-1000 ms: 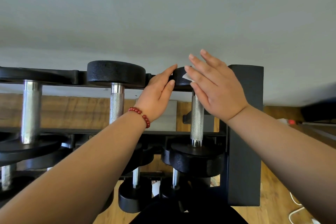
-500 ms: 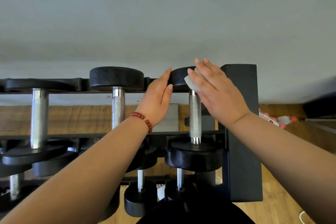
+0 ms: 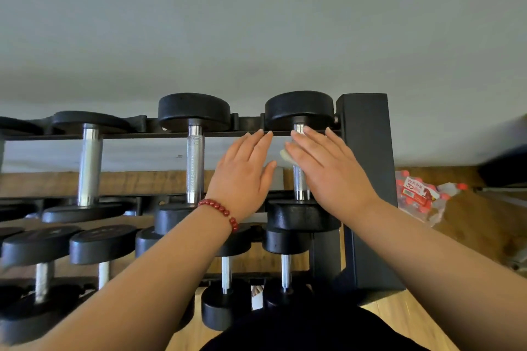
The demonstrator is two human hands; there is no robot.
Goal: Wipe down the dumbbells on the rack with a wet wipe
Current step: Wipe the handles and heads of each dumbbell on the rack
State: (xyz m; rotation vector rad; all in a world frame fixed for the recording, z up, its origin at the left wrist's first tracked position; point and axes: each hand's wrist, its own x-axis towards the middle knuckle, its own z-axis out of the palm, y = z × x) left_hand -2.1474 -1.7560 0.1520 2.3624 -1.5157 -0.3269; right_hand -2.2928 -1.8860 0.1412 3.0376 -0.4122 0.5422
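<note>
Seen from the head camera, the dumbbell (image 3: pixel 299 109) I am on is the last one on the top row of the rack (image 3: pixel 366 179). It lies with one head toward 12 o'clock and the other toward 6 o'clock, with its knurled handle (image 3: pixel 299 186) between them.

My right hand (image 3: pixel 328 171) lies across that handle with its fingers straight and together, a flat pressing grip, not a curled one. The wet wipe (image 3: pixel 285 155) is under those fingers, and only a pale corner shows at the hand's 9 o'clock edge.

My left hand (image 3: pixel 242 174) is just beside the handle at its 9 o'clock, fingers straight, holding nothing. Its fingertips are up near the back rail; I cannot tell whether they touch it.

A flat palm, I reckon, cleans only the upper face of the bar. To do this well I should fold the wipe round the handle and draw it from 12 to 6 o'clock, turning my wrist so the knurling gets wiped all the way round. My left hand could steady the 12 o'clock head so the bar does not roll in its cradle. I also need to watch the loose corner so the wipe does not slide out sideways. The neighbour dumbbell (image 3: pixel 194 162) waits at 9 o'clock
</note>
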